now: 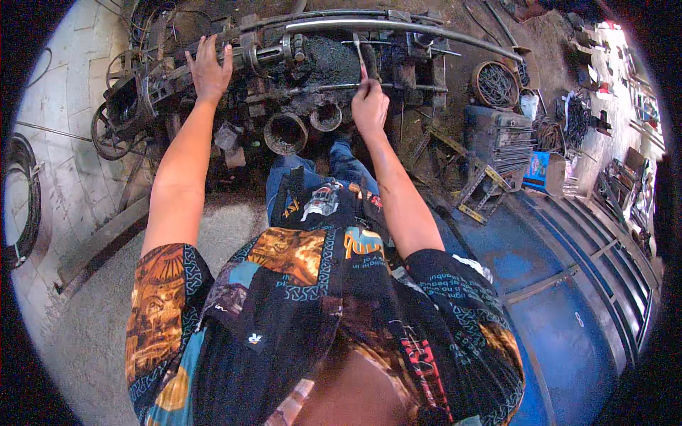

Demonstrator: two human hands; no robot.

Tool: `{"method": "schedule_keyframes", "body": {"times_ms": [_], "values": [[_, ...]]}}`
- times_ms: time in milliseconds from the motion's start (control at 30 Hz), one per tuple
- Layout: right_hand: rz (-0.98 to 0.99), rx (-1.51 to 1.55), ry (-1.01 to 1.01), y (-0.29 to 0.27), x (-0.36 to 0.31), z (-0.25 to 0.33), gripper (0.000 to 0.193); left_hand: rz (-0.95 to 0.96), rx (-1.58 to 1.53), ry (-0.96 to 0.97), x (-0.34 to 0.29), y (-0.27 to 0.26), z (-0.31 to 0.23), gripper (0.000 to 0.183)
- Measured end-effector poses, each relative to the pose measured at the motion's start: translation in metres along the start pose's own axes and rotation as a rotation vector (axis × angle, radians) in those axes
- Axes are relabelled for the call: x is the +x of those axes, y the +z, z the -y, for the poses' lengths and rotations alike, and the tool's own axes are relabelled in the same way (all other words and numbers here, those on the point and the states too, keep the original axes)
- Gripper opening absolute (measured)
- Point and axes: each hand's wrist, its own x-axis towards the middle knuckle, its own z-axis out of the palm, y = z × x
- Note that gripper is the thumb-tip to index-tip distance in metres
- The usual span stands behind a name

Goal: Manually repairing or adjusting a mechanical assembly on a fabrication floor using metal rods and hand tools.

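Note:
My left hand lies with fingers spread on the dark metal body of an old lathe-like machine, close to its spindle end. Closed fingers of my right hand grip a slim tool with a reddish handle and a pale upper end; its exact kind is unclear. The tool stands over the machine's bed, beside a heap of dark metal chips. A long metal bar runs across the far side of the machine. Below the bed, in front of my legs, are two round buckets, a larger one and a smaller one.
Handwheels stick out at the machine's left end. On the right are a basket of wire or rods, a grey metal cabinet, a blue box and blue metal panels. A coiled black hose sits far left.

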Motion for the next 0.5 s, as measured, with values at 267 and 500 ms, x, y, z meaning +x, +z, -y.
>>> {"method": "schedule_keyframes", "body": {"times_ms": [267, 500], "values": [[0.134, -0.054, 0.094, 0.000, -0.022, -0.031, 0.027, -0.001, 0.000, -0.025, -0.001, 0.003, 0.002, 0.055], [0.003, 0.002, 0.023, -0.004, 0.010, 0.007, 0.020, -0.024, -0.003, -0.008, -0.001, 0.003, 0.004, 0.053]]}}
